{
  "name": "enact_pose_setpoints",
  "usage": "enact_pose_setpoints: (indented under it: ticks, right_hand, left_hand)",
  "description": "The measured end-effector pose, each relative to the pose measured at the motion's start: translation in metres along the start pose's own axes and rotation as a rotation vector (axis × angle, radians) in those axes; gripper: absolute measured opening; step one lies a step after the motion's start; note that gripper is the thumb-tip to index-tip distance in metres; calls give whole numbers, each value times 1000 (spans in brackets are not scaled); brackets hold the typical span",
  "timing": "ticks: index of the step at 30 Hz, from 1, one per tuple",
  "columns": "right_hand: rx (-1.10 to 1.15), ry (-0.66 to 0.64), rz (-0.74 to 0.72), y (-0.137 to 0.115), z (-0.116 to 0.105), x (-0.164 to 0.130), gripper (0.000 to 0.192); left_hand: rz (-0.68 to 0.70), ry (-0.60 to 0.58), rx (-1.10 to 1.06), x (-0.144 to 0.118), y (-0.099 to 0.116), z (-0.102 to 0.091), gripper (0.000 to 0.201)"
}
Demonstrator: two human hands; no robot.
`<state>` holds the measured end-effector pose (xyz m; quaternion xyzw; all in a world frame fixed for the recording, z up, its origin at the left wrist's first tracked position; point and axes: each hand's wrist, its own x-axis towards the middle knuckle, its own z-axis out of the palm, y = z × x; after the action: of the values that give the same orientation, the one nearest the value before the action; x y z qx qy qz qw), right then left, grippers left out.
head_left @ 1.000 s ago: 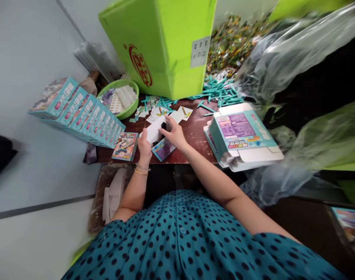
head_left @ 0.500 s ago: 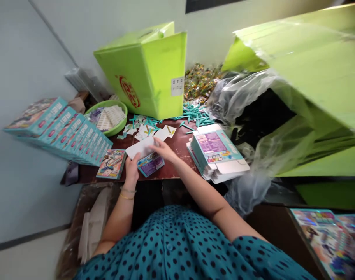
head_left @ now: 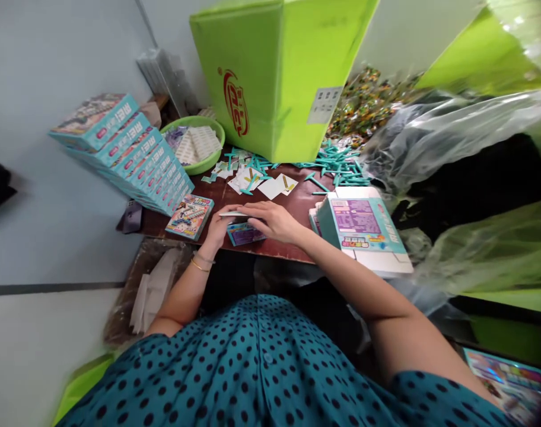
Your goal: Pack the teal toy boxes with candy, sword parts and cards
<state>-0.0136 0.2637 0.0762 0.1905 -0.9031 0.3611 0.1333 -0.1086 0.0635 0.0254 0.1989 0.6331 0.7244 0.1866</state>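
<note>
Near the front edge of the table I have a small printed cardboard box [head_left: 245, 235] with a purple and teal side facing me. My left hand [head_left: 214, 232] is closed around its left end. Over its top lies my right hand [head_left: 277, 222], fingers bent across the white flap and thumb along the near side, so both hands grip it. Much of the box is hidden under my fingers. Left of it rests a finished-looking toy box [head_left: 190, 217] with a colourful front. To the right is a stack of flattened-looking cartons [head_left: 359, 222] with open white flaps.
A leaning stack of teal boxes [head_left: 132, 155] and a green basket of packets [head_left: 215, 155] stand left. Behind are a big green carton [head_left: 257, 77], teal stick parts [head_left: 339, 163], white cards [head_left: 270, 187] and shiny packets [head_left: 363, 107]. Plastic sheeting [head_left: 448, 127] hangs right.
The white flap, raised before, now lies nearly level over the box. My right hand has moved from pinching its edge to lying across the top. The camera view has shifted.
</note>
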Motion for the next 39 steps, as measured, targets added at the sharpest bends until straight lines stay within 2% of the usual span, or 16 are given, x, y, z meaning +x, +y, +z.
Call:
enact_pose_setpoints:
  ticks: [2,5,10,13,15,17,19,21,23,25,27,30,32,36,38,39]
  right_hand:
    - [61,-5,34,-5,-2,0,39]
    - [120,-18,112,-6,-1,3,37]
    - [-30,7,166,-5,3,5,35]
    - [-183,-19,110,-1,4,-3,37]
    - [-284,-70,41,4,6,-13,40]
    - [-343,-95,-37,11,9,-22,46]
    - [-365,-69,-80,18,14,-27,47]
    - [-365,-30,-84,23,18,-27,43]
    - [-368,-2,-71,25,20,-24,42]
    - [-369,25,-74,25,21,-22,40]
    - [-362,67,-82,26,23,-25,39]
    - [-325,152,-63,30,29,-33,37]
    - [-291,190,-52,35,34,-35,36]
    - [-252,235,-54,39,40,-29,35]
    - [-282,289,13,34,41,-31,40]
    - [-303,316,71,29,40,-35,45]
  left_hand:
    - [2,-37,40,-1,1,-2,22]
    - [-2,-63,77,0,1,-3,22]
    - [23,-83,27,-7,-7,-3,33]
    - [212,-23,-20,-19,-10,-5,42]
    - [379,-10,142,-27,-12,-9,39]
    - [521,-55,402,-32,-14,-17,31]
    - [621,-113,587,-32,-17,-24,26]
    - [668,-156,669,-31,-21,-29,28]
    - [672,-131,711,-31,-26,-31,37]
    - [668,-39,721,-32,-30,-31,44]
    - [672,50,697,-34,-34,-31,39]
    - [639,64,670,-32,-40,-32,27]
    - [568,47,645,-30,-50,-31,32]
    - [265,47,581,-38,-73,-20,69]
    - [174,84,610,-47,-69,-19,70]
    - [183,125,657,-52,-60,-21,66]
